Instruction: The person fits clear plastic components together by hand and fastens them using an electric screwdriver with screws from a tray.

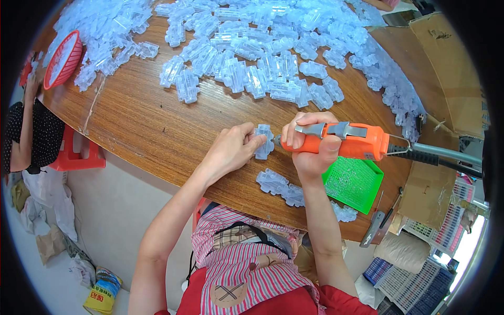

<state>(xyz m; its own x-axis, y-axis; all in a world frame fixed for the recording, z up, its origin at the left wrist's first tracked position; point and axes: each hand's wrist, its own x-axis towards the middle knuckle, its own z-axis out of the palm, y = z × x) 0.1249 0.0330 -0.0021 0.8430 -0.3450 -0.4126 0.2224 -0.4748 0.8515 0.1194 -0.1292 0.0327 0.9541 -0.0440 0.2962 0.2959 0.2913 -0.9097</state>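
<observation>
My right hand (311, 157) is wrapped round an orange electric screwdriver (371, 142) with metal clips, lying level with its tip to the left. The tip meets or nearly meets the right side of a small translucent plastic housing (264, 140); I cannot tell which. That housing is pinched on the wooden table (136, 126) by the fingers of my left hand (230, 149). Closer to my body, several similar plastic housings (274, 181) lie in a slanting row, partly behind my right forearm. A green tray (374, 198) with small bits in it sits beside my right wrist.
Heaps of translucent housings (247, 47) cover the table's far side. A pink-red basket (76, 58) stands at the left, near another person's arm (22, 136). A utility knife (373, 228) lies at the right edge. The screwdriver's cable (420, 156) runs right, past cardboard (446, 68).
</observation>
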